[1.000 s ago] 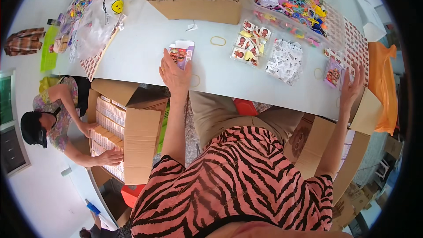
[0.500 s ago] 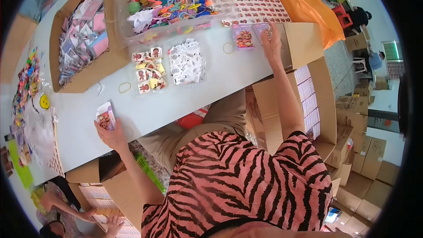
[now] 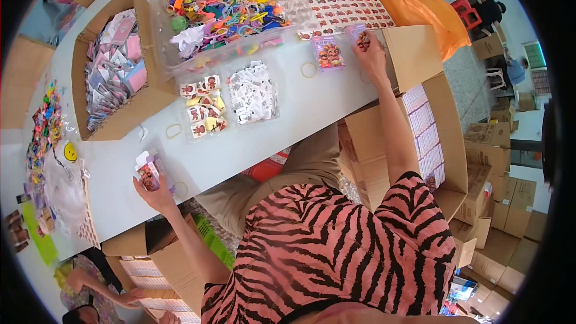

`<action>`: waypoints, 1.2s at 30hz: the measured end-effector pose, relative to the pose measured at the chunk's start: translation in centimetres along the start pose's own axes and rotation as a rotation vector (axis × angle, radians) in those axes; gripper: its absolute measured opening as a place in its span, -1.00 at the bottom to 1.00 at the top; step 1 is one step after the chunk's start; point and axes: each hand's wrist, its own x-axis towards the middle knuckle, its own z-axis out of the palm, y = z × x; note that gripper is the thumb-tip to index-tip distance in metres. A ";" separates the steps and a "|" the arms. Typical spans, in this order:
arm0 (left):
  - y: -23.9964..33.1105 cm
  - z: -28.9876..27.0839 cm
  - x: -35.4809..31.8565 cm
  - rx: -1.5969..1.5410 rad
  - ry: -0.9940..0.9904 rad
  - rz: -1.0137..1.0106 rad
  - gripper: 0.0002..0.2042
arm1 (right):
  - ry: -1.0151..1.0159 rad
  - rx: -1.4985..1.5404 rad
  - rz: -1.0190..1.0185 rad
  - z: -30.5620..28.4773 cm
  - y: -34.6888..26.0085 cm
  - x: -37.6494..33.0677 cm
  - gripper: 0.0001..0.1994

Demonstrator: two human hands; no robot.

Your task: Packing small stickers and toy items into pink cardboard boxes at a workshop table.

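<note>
My left hand (image 3: 157, 197) holds a small printed carton (image 3: 150, 171) at the table's near left, its end flaps standing open. At the right, my right hand (image 3: 372, 59) has its fingers closed round another small purple carton (image 3: 361, 37), whose picture side shows. Just left of that hand, a similar purple carton (image 3: 328, 54) lies on the table with its picture up. Between my hands lie a clear bag of small white packets (image 3: 254, 93) and a clear bag of character stickers (image 3: 204, 107).
An open cardboard box of folded packets (image 3: 162, 54) stands far left. Behind the bags is a clear tray of colourful trinkets (image 3: 240, 39). Sticker sheets (image 3: 342, 0) lie at the back right. An open box of stacked cartons (image 3: 423, 138) stands beside me. A co-worker's arm (image 3: 108, 290) shows lower left.
My right hand has taken hold of the carton at the right and tilted it up. The carton in my left hand has turned slightly. The whole view has shifted a little.
</note>
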 end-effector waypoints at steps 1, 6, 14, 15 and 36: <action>-0.3 0.0 -0.1 0.023 0.055 0.060 -0.18 | -0.007 0.005 -0.001 -0.9 -1.7 -0.3 -0.41; 1.0 0.0 -0.6 0.005 0.093 0.140 -0.21 | -0.032 0.072 -0.258 -1.8 -7.8 -2.5 -0.36; 2.8 0.5 -1.9 -0.128 0.033 0.213 -0.32 | -0.148 -0.154 -0.136 0.4 -10.3 -4.4 -0.30; 2.7 0.2 -1.9 -0.128 0.035 0.209 -0.32 | -0.132 -0.110 -0.131 0.6 -10.5 -4.6 -0.29; 12.5 0.7 -6.6 -0.423 -0.185 0.241 -0.23 | -0.254 0.445 -0.490 -1.2 -16.5 -7.4 -0.51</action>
